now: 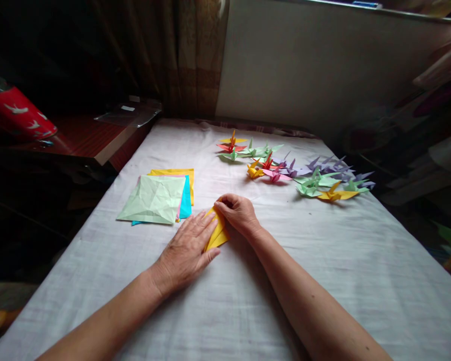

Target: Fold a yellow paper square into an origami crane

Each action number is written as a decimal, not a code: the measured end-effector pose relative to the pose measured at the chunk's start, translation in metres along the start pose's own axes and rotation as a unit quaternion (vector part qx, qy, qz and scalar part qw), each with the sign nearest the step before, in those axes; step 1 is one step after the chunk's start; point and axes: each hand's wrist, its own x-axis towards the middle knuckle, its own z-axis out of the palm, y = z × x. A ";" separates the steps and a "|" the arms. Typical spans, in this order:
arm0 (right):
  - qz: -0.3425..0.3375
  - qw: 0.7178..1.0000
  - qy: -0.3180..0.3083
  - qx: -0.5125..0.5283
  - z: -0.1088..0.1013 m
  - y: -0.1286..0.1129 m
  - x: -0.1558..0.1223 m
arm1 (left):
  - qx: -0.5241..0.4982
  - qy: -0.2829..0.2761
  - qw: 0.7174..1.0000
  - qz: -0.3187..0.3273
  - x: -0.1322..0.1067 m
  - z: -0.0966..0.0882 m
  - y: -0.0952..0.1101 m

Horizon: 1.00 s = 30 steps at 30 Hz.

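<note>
A folded piece of yellow origami paper (218, 235) lies on the white cloth between my hands. My left hand (188, 245) rests flat on its left side, fingers stretched out and thumb at its lower edge. At the paper's upper end, my right hand (237, 213) is closed, with thumb and forefinger pinching the tip. Part of the paper is covered by the fingers. To the left is a stack of square paper sheets (154, 198), pale green on top, with blue, pink and yellow edges showing beneath.
Several folded paper cranes (274, 174) in orange, green, pink, yellow and purple stand at the back right of the cloth-covered table (323, 281). Beyond the left edge, a dark red wooden surface (93, 138) bears a red container (20, 115) and a clear plastic sleeve (131, 114).
</note>
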 end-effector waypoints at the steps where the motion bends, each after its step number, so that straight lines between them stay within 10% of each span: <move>1: 0.001 1.000 0.001 -0.017 0.000 -0.001 0.000 | 0.011 -0.027 0.999 0.016 -0.004 0.002 0.000; 10: -0.042 0.980 0.035 -0.191 0.001 -0.011 -0.005 | 0.055 -0.091 0.994 0.022 -0.016 0.010 0.003; 30: -0.081 0.976 0.073 -0.190 -0.001 -0.008 -0.006 | 0.020 -0.125 0.992 0.004 -0.008 0.001 0.007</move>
